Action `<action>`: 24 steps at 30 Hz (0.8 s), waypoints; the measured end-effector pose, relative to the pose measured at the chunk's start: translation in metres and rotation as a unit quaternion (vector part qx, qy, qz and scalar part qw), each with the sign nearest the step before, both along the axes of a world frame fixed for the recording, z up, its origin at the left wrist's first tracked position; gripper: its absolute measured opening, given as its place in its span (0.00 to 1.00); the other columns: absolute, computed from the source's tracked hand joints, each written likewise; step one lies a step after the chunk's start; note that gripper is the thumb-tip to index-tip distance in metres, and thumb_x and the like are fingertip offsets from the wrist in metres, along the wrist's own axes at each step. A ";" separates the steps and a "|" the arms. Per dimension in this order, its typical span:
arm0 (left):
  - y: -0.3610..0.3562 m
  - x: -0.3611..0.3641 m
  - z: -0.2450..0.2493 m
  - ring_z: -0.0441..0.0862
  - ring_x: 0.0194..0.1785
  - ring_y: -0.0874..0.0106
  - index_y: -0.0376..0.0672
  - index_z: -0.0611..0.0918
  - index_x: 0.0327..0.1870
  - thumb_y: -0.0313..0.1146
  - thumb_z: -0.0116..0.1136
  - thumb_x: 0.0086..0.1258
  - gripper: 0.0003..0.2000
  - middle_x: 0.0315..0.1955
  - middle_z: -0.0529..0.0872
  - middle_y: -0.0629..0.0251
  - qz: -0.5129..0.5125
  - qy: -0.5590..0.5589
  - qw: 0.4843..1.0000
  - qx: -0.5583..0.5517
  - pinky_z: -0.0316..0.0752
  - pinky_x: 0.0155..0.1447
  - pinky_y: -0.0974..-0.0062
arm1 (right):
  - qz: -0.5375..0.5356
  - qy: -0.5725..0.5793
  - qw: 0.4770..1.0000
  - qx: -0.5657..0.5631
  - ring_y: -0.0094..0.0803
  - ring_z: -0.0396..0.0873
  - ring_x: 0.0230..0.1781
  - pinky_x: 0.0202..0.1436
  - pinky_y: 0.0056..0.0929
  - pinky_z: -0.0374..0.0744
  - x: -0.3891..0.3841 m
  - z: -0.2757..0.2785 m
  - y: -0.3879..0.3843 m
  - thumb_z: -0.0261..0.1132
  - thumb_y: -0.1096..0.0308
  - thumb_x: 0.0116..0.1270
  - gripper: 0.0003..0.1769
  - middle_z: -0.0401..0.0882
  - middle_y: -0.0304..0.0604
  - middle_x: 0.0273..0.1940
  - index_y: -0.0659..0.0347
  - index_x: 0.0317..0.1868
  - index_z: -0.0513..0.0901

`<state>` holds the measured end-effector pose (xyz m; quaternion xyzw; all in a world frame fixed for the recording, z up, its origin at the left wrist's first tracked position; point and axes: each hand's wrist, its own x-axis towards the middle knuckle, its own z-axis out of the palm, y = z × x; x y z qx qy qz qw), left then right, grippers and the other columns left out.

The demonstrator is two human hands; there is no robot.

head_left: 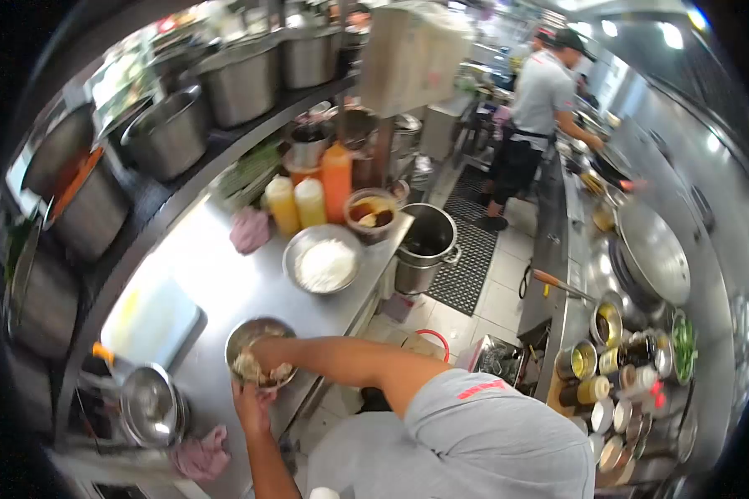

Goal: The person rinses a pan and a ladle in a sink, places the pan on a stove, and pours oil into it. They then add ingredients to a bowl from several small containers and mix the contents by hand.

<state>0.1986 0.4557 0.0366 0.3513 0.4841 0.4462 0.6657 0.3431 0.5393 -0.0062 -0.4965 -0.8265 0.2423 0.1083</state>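
Observation:
A small metal bowl (pixel 240 334) stands near the front edge of the steel counter, with pale, coated-looking chunks (pixel 247 364) inside, possibly raw meat. My left hand (pixel 252 405) grips the near side of this bowl. Reaching in from the right, my right hand (pixel 268 353) is down inside the bowl among the chunks; its fingers are hidden there. Just beyond sits a wider metal bowl (pixel 290 254) of white powder.
Behind the powder are squeeze bottles (pixel 310 202) and a tub of dark sauce (pixel 369 214). A white cutting board (pixel 154 312), stacked metal bowls (pixel 151 406) and a pink cloth (pixel 201 453) lie leftward. Pots (pixel 166 133) line the shelf. A co-worker (pixel 545 91) stands at the woks.

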 end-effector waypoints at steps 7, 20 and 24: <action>0.009 -0.013 -0.012 0.78 0.26 0.69 0.50 0.66 0.54 0.30 0.48 0.62 0.18 0.38 0.78 0.62 -0.009 -0.004 0.999 -0.040 0.75 0.27 0.77 | 0.013 -0.153 0.988 0.030 0.44 0.82 0.36 0.35 0.40 0.80 0.001 0.082 0.005 0.69 0.66 0.43 0.13 0.82 0.49 0.35 0.55 0.34 0.85; 0.001 -0.003 -0.015 0.79 0.28 0.64 0.48 0.64 0.55 0.31 0.47 0.65 0.17 0.44 0.76 0.59 0.019 -0.038 0.998 -0.046 0.77 0.30 0.73 | 0.035 -0.108 0.992 0.057 0.49 0.76 0.49 0.47 0.45 0.77 -0.006 0.069 -0.005 0.71 0.64 0.40 0.33 0.77 0.52 0.44 0.56 0.52 0.75; -0.003 0.000 -0.009 0.79 0.28 0.63 0.50 0.59 0.62 0.32 0.47 0.65 0.23 0.48 0.74 0.57 0.059 0.004 0.992 -0.114 0.76 0.28 0.73 | 0.043 -0.073 0.994 -0.066 0.51 0.66 0.60 0.57 0.49 0.69 0.011 0.051 0.011 0.76 0.61 0.32 0.52 0.64 0.54 0.59 0.53 0.63 0.62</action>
